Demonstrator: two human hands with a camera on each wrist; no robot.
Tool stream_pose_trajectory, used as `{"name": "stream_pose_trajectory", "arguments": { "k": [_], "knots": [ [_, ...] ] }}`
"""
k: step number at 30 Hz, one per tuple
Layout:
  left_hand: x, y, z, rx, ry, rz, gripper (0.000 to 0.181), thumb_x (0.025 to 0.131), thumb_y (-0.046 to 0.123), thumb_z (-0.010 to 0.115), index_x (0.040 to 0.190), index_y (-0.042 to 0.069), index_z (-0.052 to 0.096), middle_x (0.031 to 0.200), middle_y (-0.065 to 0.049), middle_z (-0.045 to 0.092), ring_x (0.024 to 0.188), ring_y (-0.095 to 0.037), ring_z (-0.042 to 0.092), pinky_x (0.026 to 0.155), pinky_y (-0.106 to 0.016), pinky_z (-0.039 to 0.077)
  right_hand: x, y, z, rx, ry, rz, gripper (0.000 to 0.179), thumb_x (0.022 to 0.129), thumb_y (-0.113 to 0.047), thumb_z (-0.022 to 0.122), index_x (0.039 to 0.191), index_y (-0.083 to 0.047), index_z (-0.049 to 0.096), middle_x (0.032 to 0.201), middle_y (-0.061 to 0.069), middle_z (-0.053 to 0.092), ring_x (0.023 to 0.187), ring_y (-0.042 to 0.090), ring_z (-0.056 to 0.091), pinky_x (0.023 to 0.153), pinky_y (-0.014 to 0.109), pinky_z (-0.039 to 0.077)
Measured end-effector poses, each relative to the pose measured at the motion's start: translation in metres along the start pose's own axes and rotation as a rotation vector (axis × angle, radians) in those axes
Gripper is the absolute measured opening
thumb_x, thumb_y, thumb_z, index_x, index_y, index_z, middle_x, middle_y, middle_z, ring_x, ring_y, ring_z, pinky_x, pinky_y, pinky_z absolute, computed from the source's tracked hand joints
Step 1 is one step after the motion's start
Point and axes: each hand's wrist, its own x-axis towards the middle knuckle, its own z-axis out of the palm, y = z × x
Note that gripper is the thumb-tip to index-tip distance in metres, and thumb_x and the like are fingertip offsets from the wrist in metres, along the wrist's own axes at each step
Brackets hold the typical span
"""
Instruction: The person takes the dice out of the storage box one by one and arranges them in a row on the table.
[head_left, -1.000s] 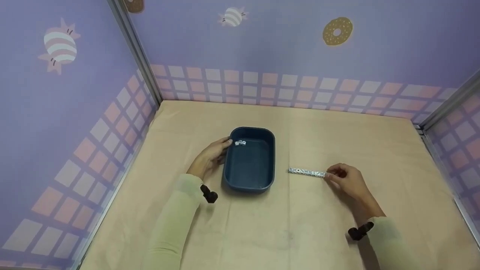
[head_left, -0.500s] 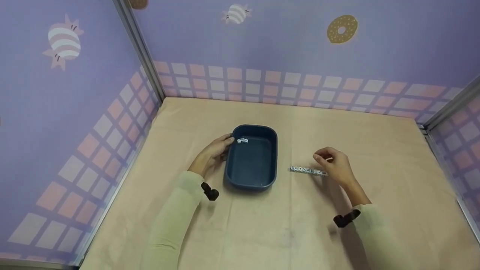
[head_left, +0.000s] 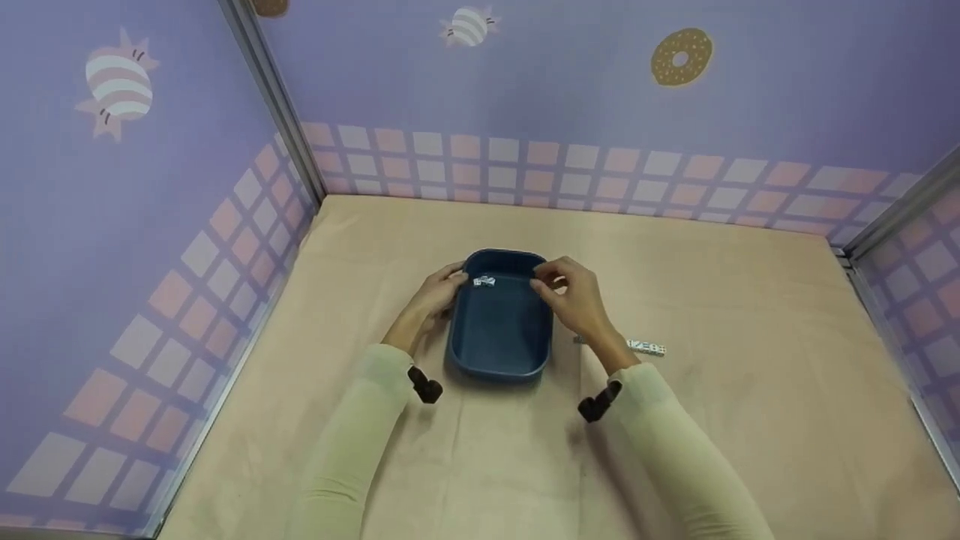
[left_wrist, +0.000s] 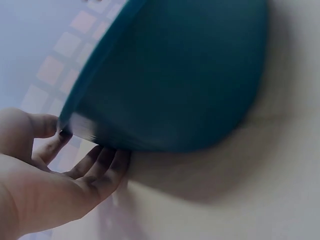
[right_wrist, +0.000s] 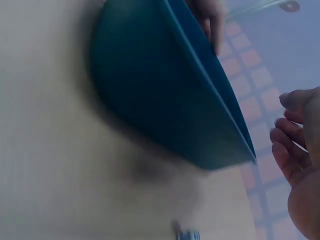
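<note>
A dark blue rectangular tub (head_left: 501, 330) with rounded corners stands near the middle of the table. At its left side my left hand (head_left: 431, 300) grips the wall, thumb at the rim and the other fingers against the outside, as the left wrist view shows. My right hand (head_left: 576, 296) is at the tub's far right rim with fingers loosely bent; in the right wrist view the thumb and fingers are apart with nothing visible between them. Inside the tub lies a small cluster of white marked cubes (head_left: 484, 281). A row of similar small cubes (head_left: 646, 347) lies on the cloth, partly hidden by my right wrist.
A beige cloth (head_left: 735, 300) covers the table. Patterned purple wall panels (head_left: 525, 82) enclose the back and sides, joined by a metal post (head_left: 274, 97) at the back left.
My right hand has left the right end of the cube row and moved left and away from me to the tub's right rim. My left hand has kept its hold on the tub.
</note>
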Motion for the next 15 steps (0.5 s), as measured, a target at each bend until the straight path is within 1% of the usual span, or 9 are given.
{"name": "stream_pose_trajectory", "arguments": {
  "k": [1,3,5,8,12,15],
  "knots": [
    [0.0,-0.001,0.0,0.006,0.004,0.006,0.048,0.112,0.031,0.054,0.16,0.023,0.05,0.148,-0.006,0.059,0.124,-0.025,0.06,0.099,-0.043,0.048,0.004,-0.002,0.008,0.024,0.011,0.014,0.021,0.097,-0.009,0.079,0.114,0.003,0.076,0.105,0.01,0.072,0.095,0.022,0.069,0.083,0.038,0.059],
    [0.0,-0.003,0.0,0.012,0.009,0.016,0.049,0.112,0.031,0.054,0.16,0.023,0.05,0.157,-0.008,0.053,0.133,-0.028,0.056,0.107,-0.046,0.046,0.01,-0.007,0.022,0.086,0.038,0.05,0.022,0.098,-0.01,0.079,0.114,0.003,0.075,0.106,0.01,0.073,0.095,0.021,0.069,0.083,0.034,0.058],
    [0.001,-0.005,0.001,0.023,0.014,0.026,0.048,0.112,0.031,0.054,0.159,0.022,0.051,0.159,-0.009,0.051,0.135,-0.028,0.054,0.109,-0.046,0.045,0.015,-0.011,0.034,0.153,0.064,0.094,0.025,0.097,-0.012,0.08,0.116,0.004,0.075,0.107,0.01,0.073,0.095,0.021,0.07,0.084,0.03,0.057],
    [0.001,-0.006,0.0,0.027,0.016,0.026,0.048,0.111,0.033,0.055,0.158,0.023,0.053,0.153,-0.009,0.056,0.129,-0.027,0.058,0.104,-0.046,0.048,0.022,-0.015,0.05,0.214,0.085,0.132,0.029,0.098,-0.013,0.079,0.119,0.006,0.073,0.109,0.011,0.074,0.098,0.022,0.07,0.087,0.028,0.057],
    [0.001,-0.007,-0.001,0.009,0.009,0.025,0.047,0.111,0.035,0.056,0.157,0.024,0.054,0.146,-0.01,0.062,0.121,-0.027,0.063,0.098,-0.044,0.051,0.031,-0.012,0.064,0.203,0.075,0.168,0.031,0.097,-0.012,0.08,0.121,0.006,0.072,0.11,0.012,0.074,0.1,0.023,0.069,0.089,0.032,0.057],
    [0.001,-0.008,-0.002,-0.014,-0.006,0.03,0.046,0.112,0.034,0.056,0.157,0.025,0.054,0.146,-0.01,0.062,0.122,-0.026,0.064,0.097,-0.041,0.053,0.037,-0.006,0.07,0.146,0.052,0.203,0.031,0.096,-0.012,0.081,0.121,0.004,0.074,0.111,0.013,0.074,0.101,0.024,0.07,0.091,0.034,0.057]
  ]
}}
